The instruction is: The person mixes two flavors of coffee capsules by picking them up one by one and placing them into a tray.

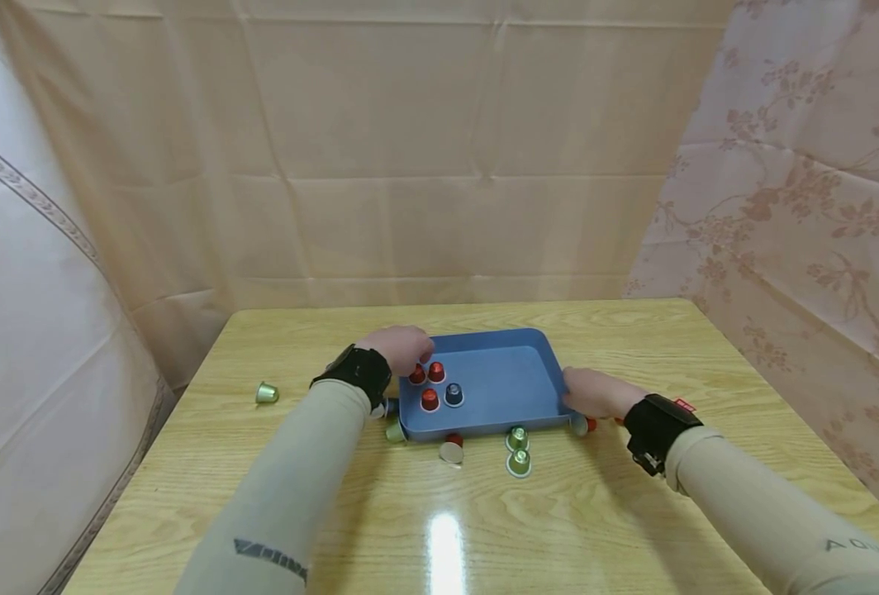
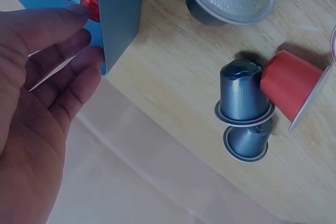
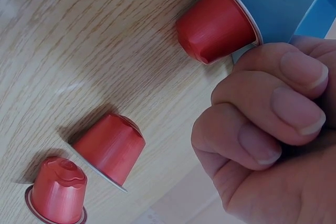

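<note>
A blue tray (image 1: 499,372) stands on the table with three red capsules (image 1: 436,372) and a dark blue capsule (image 1: 453,394) in its left part. My left hand (image 1: 402,347) is over the tray's far left corner, fingers loosely bent. Its thumb (image 2: 68,19) lies right beside a red capsule (image 2: 90,1) without visibly pinching it; the index finger is mostly hidden. At the tray's right side, my right hand (image 1: 596,392) holds the rim with curled fingers (image 3: 299,111); its thumb is largely hidden. A red capsule (image 3: 218,24) lies against the tray beside those fingers.
Two green capsules (image 1: 519,463) stand before the tray, near a tipped red capsule (image 1: 452,449). One green capsule (image 1: 267,393) lies far left. More dark capsules (image 2: 244,90) are left of the tray. Two red capsules (image 3: 110,150) sit by the right hand.
</note>
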A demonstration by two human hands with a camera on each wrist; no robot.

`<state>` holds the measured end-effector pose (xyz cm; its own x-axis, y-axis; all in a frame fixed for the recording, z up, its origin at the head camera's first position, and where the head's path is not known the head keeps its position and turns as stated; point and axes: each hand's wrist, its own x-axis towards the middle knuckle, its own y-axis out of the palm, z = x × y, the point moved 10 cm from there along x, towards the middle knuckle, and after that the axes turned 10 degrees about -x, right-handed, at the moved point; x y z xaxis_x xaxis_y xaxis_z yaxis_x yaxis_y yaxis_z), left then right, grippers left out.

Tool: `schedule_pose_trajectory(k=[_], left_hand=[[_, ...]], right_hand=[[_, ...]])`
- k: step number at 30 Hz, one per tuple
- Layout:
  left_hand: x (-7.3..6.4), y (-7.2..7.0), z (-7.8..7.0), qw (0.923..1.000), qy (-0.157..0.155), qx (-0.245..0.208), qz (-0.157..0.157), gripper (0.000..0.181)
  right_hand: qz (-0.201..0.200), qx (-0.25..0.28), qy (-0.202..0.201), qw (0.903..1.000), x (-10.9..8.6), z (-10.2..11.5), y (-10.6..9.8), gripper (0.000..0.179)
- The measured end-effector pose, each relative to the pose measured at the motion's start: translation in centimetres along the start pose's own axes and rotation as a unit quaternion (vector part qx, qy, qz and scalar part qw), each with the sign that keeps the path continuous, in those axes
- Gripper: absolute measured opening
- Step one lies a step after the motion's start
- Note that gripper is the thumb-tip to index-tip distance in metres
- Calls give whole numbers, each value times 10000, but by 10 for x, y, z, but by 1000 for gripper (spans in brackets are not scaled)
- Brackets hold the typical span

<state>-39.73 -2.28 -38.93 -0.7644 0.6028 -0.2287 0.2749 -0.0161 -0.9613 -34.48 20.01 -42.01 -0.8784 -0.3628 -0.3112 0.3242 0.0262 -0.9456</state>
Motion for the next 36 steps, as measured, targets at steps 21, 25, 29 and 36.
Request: schedule_pose_trajectory(k=[21,25,29,36], left_hand=[[-20,-21,17,9995,118,-249,-176,20],[-29,-22,28,9996,73,-244,-134,19],[-39,-23,39,9997,-52,-233,-56,19],[-54,-20,51,9993,-157,-317,94,20]], right_hand=[[-26,-54,-55,10000,-1,1,0,22],[-66,-67,-86,9999,-1,1,0,22],[-107,-63,-89,9999,-1,1,-1,22],[-136,-113,-127,9998,-1,3,-2,21]])
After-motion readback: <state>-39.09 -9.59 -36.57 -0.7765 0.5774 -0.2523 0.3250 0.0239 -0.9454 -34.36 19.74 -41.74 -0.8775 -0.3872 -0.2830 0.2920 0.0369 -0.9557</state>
